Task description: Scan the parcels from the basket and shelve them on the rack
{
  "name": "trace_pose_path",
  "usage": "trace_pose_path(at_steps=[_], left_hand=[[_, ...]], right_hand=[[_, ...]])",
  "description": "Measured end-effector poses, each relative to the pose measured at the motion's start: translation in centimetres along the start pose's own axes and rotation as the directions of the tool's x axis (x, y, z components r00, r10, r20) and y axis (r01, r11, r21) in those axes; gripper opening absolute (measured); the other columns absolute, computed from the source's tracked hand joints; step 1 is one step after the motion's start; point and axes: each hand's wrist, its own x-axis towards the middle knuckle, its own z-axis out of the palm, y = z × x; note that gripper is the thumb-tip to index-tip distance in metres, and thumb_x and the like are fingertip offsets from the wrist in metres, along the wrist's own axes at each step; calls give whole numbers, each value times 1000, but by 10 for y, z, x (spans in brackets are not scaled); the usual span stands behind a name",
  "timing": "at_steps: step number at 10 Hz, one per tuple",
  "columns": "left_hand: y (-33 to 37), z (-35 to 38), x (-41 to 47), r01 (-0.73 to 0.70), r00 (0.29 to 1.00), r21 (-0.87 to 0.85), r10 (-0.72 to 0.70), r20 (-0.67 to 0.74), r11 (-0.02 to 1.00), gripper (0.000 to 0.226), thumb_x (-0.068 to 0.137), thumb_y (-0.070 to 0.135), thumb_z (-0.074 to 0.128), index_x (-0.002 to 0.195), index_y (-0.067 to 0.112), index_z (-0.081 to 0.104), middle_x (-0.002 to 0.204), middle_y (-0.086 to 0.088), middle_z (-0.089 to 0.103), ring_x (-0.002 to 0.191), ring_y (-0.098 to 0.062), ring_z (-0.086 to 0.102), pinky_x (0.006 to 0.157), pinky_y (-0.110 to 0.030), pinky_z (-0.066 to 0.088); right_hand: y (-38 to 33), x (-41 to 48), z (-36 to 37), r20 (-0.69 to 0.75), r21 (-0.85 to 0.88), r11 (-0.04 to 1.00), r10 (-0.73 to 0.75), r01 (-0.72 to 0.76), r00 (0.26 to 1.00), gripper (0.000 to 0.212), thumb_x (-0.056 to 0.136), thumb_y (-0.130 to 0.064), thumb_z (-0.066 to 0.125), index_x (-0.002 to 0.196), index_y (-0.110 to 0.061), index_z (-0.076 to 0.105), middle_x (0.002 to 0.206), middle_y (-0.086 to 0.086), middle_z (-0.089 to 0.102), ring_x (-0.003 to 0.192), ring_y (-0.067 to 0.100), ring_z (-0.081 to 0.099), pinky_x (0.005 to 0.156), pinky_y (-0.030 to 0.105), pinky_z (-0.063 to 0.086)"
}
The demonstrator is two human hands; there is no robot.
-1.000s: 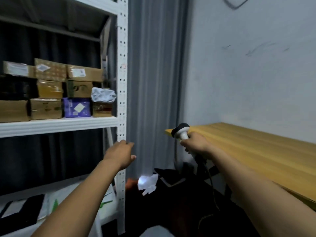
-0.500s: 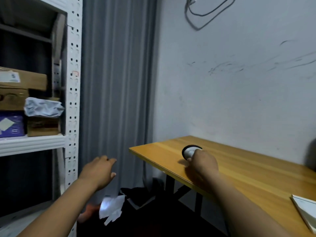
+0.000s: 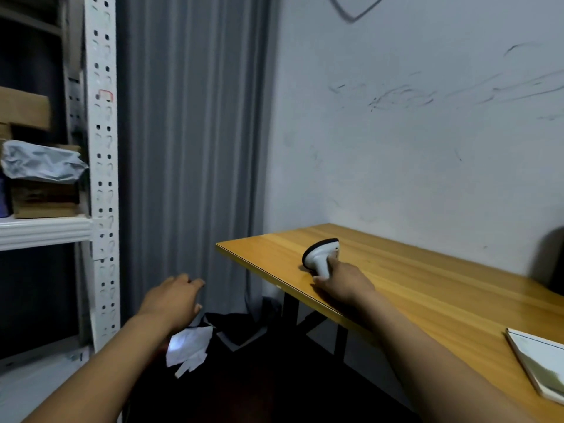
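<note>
Your right hand [image 3: 341,285] holds the handle of the scanner [image 3: 320,254]. The scanner's head rests on the table [image 3: 427,288] near its left corner. Your left hand [image 3: 171,300] floats with loose fingers, holding nothing, in front of the curtain [image 3: 189,148]. Parcels [image 3: 42,196] sit on the rack [image 3: 102,178] shelf, cut off at the picture's left edge. The floor under the table is too dark to make out.

Between the rack post [image 3: 102,178] and the corner of the table [image 3: 427,297] there is an open gap in front of the curtain [image 3: 189,148]; my left hand [image 3: 172,300] hangs free in it. On the shelf [image 3: 42,232], boxes [image 3: 42,199] and a grey bag [image 3: 39,163] fill the end up to the post. On the table top only the scanner [image 3: 322,256] in my right hand [image 3: 341,282] and a notebook [image 3: 540,361] at the near right take place.
</note>
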Motion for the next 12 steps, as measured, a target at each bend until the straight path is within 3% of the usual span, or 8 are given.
trace_pose_path(at_steps=[1,2,5,9,10,12], left_hand=[[2,-3,-5,-8,1000,4,8,-2,1000,54,96,41,47,146,29,32,139,-1,44,128,-23,43,99,-35,45],[1,-7,-10,-15,1000,18,15,-2,1000,53,96,41,47,146,29,32,139,-1,44,128,-22,43,98,-35,45],[-17,-21,-16,21,1000,80,-21,-11,997,52,95,42,48,144,30,36,139,0,43,128,-22,43,99,-36,45],[-17,-22,-20,23,1000,141,-25,11,990,49,95,39,49,142,27,39,136,-3,45,126,-24,43,97,-35,45],[-17,-31,-26,27,1000,144,-27,-2,989,49,95,40,48,142,28,39,137,-3,44,127,-24,43,98,-35,45],[-34,-66,-52,76,997,119,-72,-37,990,53,96,41,48,145,26,35,139,-5,42,129,-26,41,99,-38,43]], right_hand=[[0,-17,-1,3,-1,993,-116,116,993,54,95,-38,50,140,-12,39,149,16,36,132,31,41,104,38,39],[-4,-29,-3,19,-23,977,-212,212,977,52,98,-27,48,145,-7,35,153,16,29,138,33,33,110,37,31],[-10,3,2,62,35,987,-157,155,986,42,99,-27,47,135,-5,40,137,16,40,125,31,43,102,34,35],[-10,17,11,26,22,995,-103,102,994,58,97,-36,51,147,-11,33,145,13,35,135,31,37,107,35,33],[-11,10,5,38,-9,996,-93,93,995,51,96,-39,51,136,-9,43,139,14,41,131,30,41,104,37,38],[-27,-4,-6,56,-47,995,-80,83,995,53,96,-44,52,135,-9,51,142,15,44,128,31,46,103,35,39]])
